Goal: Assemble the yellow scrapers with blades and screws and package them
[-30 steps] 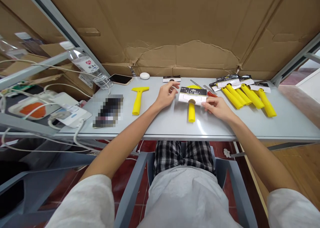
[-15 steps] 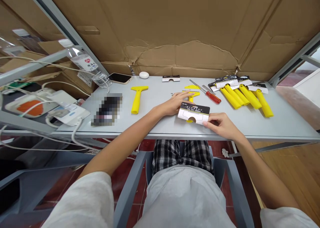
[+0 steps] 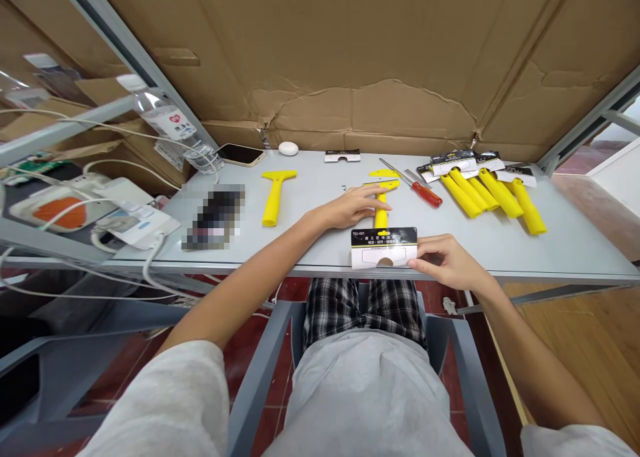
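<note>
My left hand (image 3: 350,207) lies across the neck of a yellow scraper (image 3: 381,218), its fingers holding the tool against the tabletop. The scraper's head points away from me, and the lower handle is hidden behind a card. Between thumb and fingers, my right hand (image 3: 443,260) pinches the right edge of this black-and-white header card (image 3: 384,247), which has a cut-out at its lower edge. The card stands in front of the handle near the table's front edge; whether the handle passes into it, I cannot tell. Just beyond lies a separate yellow scraper head piece (image 3: 384,173).
A red screwdriver (image 3: 425,193) and several carded scrapers (image 3: 493,190) lie to the right. At the left are a lone scraper (image 3: 273,200), a phone (image 3: 241,155), a bottle (image 3: 173,123) and cables. Another card (image 3: 343,156) lies at the back, near a white case (image 3: 288,149).
My right hand has brought the card down and closer to the front edge, uncovering more of the scraper's handle. My left hand's fingers have shifted slightly on the scraper.
</note>
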Motion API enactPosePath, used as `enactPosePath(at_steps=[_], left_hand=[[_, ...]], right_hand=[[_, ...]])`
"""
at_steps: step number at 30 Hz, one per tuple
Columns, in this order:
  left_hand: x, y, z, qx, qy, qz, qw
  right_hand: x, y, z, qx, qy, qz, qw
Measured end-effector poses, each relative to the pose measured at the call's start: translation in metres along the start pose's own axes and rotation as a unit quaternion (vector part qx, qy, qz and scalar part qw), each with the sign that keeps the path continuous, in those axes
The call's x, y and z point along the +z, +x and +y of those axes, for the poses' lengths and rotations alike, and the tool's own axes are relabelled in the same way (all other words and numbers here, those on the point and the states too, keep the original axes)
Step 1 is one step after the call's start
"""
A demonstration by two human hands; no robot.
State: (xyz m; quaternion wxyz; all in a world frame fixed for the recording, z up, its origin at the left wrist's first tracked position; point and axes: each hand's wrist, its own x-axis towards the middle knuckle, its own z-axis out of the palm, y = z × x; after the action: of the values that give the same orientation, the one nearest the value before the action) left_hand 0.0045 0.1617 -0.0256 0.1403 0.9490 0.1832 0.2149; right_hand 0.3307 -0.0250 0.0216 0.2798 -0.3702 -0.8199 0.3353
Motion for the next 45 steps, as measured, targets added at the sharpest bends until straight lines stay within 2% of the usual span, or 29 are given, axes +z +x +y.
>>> enactPosePath(at_steps=[6,13,19,26,29,32,35,37,41,45], left_hand=[[-0.006,0.001,0.010,-0.007,0.012,0.001,1.000],[-0.013,0.002,0.017,-0.004,-0.033,-0.009,0.999],[-0.010,0.000,0.011,-0.014,-0.057,-0.006,0.998],[-0.016,0.001,0.021,-0.056,-0.055,-0.027,0.997],[-0.025,0.002,0.017,-0.048,-0.055,0.008,0.997],[-0.040,0.001,0.019,-0.062,-0.022,0.109,0.992],[-0.052,-0.005,0.044,-0.053,0.005,0.227,0.972],[-0.050,-0.011,0.073,-0.031,0.002,0.254,0.967],[-0.024,-0.025,0.125,0.019,0.027,0.202,0.979],[-0.003,-0.026,0.140,0.007,0.091,0.126,0.988]], right_hand=[[0.009,0.005,-0.003,0.010,-0.062,0.054,0.997],[0.013,0.014,0.002,0.031,-0.092,0.104,0.990],[0.014,0.022,0.004,0.078,-0.088,0.127,0.985],[0.015,0.027,0.005,0.130,-0.106,0.130,0.977],[0.013,0.029,0.004,0.155,-0.102,0.127,0.974],[0.011,0.029,0.004,0.166,-0.080,0.135,0.974],[0.011,0.027,0.006,0.158,-0.053,0.155,0.974],[0.011,0.024,0.008,0.150,-0.038,0.173,0.973],[0.017,0.018,0.005,0.105,-0.082,0.237,0.962],[0.035,0.013,-0.008,0.038,-0.173,0.281,0.943]])
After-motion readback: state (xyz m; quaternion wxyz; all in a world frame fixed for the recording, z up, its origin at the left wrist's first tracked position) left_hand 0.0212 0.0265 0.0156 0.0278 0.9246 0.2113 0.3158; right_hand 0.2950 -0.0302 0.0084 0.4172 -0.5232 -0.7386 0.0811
